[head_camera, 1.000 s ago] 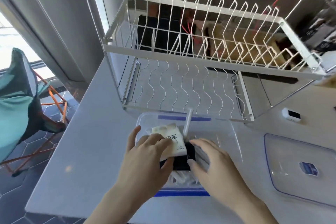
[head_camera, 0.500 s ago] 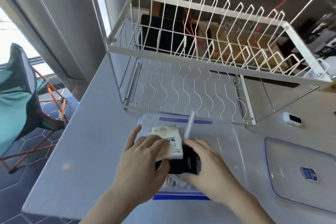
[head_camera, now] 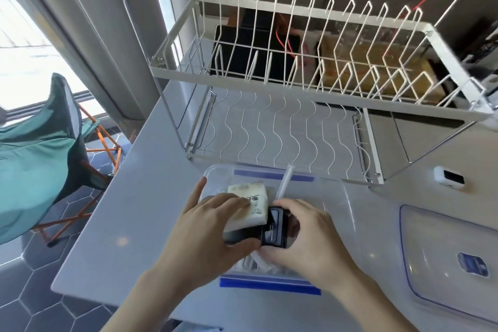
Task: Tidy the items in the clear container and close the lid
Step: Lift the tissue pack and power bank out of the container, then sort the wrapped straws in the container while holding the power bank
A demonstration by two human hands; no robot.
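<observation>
Over the clear container [head_camera: 334, 197], head view: both hands work inside it
Left hand [head_camera: 207, 232]: fingers closed on the white packet [head_camera: 249, 203] and black box [head_camera: 272, 229], as a second ago
Right hand [head_camera: 310, 237]: now cupped against the black box, having closed in from beside it
Meaning: contents being squared up; lid [head_camera: 447, 259] lies apart, at right on the counter [head_camera: 107, 237], not yet fitted
</observation>
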